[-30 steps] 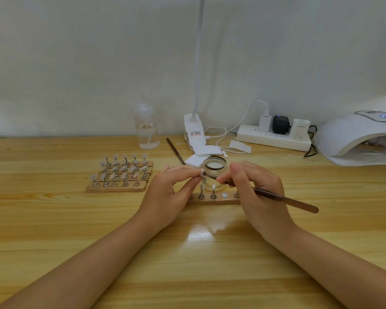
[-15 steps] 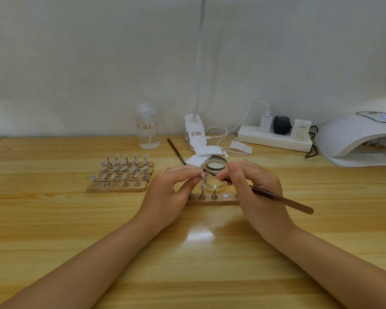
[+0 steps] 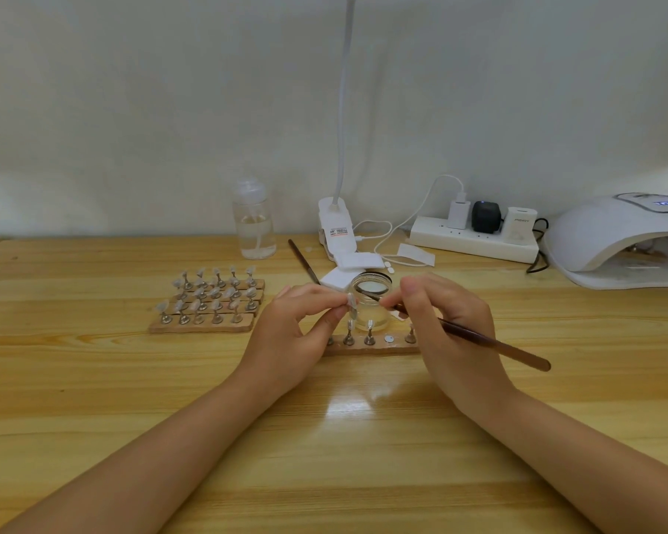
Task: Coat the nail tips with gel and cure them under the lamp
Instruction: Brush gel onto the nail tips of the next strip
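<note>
My left hand (image 3: 294, 333) pinches a small nail tip on its metal stand (image 3: 351, 305) between thumb and forefinger, just above a wooden strip (image 3: 371, 346) that carries a few more tips on stands. My right hand (image 3: 446, 333) grips a brown brush (image 3: 494, 343); its tip reaches over the rim of the open glass gel jar (image 3: 371, 302), right beside the held nail tip. The white curing lamp (image 3: 617, 240) stands at the far right with its display lit.
A wooden rack (image 3: 205, 302) with several nail tips on stands sits to the left. Behind are a clear liquid bottle (image 3: 253, 221), a second brush (image 3: 303, 260), white pads (image 3: 357, 265), a clip lamp base (image 3: 336, 233) and a power strip (image 3: 475, 240) with cables.
The brush tip has shifted slightly from the held nail tip up to the jar rim. Both hands stay in nearly the same place.
</note>
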The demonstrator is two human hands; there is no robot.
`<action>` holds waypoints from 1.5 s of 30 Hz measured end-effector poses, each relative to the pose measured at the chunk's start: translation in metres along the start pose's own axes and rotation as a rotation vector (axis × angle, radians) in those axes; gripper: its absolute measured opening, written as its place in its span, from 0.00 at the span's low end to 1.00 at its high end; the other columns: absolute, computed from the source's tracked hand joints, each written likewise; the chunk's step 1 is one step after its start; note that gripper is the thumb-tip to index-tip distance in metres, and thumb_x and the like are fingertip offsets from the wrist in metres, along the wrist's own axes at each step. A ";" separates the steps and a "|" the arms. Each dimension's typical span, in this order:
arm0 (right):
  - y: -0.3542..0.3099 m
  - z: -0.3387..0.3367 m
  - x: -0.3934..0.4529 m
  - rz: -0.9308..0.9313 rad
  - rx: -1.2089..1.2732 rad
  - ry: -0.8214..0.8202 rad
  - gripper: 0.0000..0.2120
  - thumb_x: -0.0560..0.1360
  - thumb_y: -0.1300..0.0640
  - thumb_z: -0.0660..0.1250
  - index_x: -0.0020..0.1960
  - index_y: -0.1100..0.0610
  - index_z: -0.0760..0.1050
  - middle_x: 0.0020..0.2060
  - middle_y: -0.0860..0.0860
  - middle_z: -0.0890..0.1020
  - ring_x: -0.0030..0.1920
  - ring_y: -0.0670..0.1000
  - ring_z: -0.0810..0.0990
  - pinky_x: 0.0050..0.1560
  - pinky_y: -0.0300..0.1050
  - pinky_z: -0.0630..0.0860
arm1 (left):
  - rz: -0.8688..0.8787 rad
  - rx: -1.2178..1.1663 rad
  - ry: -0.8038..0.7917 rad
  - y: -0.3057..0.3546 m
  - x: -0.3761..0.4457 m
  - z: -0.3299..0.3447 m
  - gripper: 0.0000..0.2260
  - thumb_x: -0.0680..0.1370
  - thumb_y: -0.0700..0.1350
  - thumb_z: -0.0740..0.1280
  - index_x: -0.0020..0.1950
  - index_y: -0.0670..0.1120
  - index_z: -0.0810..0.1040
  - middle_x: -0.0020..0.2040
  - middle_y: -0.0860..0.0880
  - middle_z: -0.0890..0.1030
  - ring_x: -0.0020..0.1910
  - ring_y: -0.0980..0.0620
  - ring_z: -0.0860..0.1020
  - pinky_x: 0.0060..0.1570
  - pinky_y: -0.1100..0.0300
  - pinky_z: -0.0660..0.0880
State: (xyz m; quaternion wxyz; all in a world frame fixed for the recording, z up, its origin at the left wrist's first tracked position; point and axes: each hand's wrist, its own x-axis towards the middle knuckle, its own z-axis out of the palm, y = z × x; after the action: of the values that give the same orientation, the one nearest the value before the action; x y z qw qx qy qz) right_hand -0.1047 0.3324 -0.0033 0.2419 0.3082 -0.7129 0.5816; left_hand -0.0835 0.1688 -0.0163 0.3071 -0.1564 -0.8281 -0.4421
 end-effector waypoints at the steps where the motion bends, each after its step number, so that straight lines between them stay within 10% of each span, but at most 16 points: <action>1: 0.000 0.001 0.000 -0.008 -0.015 -0.012 0.14 0.74 0.48 0.57 0.37 0.50 0.78 0.35 0.44 0.80 0.40 0.41 0.78 0.43 0.33 0.72 | -0.001 0.000 -0.003 0.000 0.000 0.000 0.10 0.73 0.35 0.68 0.49 0.48 0.82 0.44 0.58 0.80 0.48 0.60 0.77 0.55 0.43 0.71; 45: 0.006 0.001 0.003 -0.205 -0.131 -0.032 0.15 0.75 0.56 0.60 0.37 0.61 0.81 0.34 0.51 0.82 0.39 0.43 0.79 0.43 0.35 0.74 | -0.117 0.029 0.016 0.007 -0.001 -0.001 0.07 0.73 0.37 0.69 0.45 0.48 0.83 0.41 0.59 0.80 0.47 0.65 0.75 0.63 0.40 0.64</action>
State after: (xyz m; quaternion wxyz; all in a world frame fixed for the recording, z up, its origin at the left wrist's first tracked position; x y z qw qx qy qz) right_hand -0.1108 0.3321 -0.0055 0.3084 0.3722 -0.7177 0.5012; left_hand -0.0788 0.1718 -0.0120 0.2897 -0.0999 -0.8397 -0.4484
